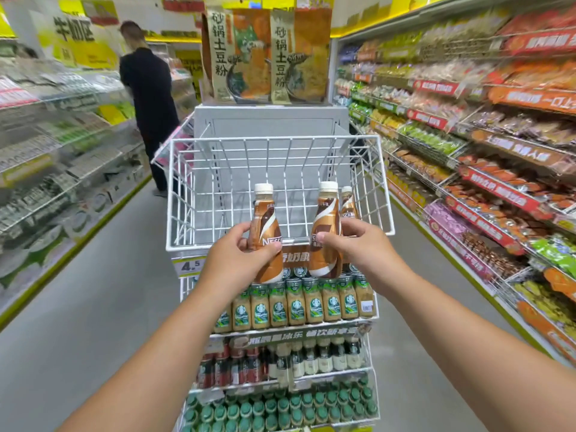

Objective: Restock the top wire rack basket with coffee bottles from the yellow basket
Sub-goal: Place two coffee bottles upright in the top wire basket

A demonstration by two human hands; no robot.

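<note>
A shop aisle runs away ahead, with packed snack shelves (486, 126) along the right and blurred shelves on the left, where a person in black (146, 98) stands far off. In the middle stands a white wire rack; its top wire basket (277, 194) is bare inside, apart from what the hands bring over its near rim. The left hand (237, 260) curls round one brown coffee bottle (265, 235), held upright just at the near rim. The right hand (355, 244) grips two more: a near bottle (325, 232) and a far bottle (348, 204) behind it, both upright. Below, the rack's lower tiers hold rows of green-labelled bottles (296, 304). Two noodle packets (268, 54) stand on top of the rack's back panel.
</note>
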